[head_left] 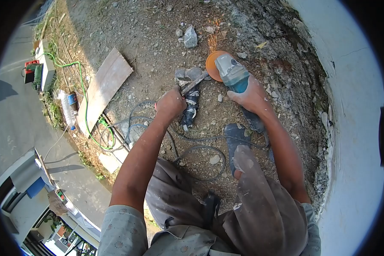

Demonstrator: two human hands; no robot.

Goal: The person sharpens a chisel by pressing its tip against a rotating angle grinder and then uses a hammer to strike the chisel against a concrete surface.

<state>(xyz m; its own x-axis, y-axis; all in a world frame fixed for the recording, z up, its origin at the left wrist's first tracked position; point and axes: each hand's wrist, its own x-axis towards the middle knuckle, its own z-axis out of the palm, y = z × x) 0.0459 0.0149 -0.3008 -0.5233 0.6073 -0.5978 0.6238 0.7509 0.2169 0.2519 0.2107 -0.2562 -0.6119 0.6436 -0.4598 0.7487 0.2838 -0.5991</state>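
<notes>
My right hand is wrapped around the body of a teal angle grinder. Its orange disc is blurred or plain, and orange sparks fly off beyond it. A narrow metal bar is gripped in my left hand, its far end touching or very close to the disc's left edge. Beneath the bar lies a dark, white-spotted object with a grey lump at its top; what these are I cannot make out.
A dark cable loops over the stony ground near my shoe. At left lie a board, a green cord, plastic bottles and a red-and-green tool. A white wall rises on the right.
</notes>
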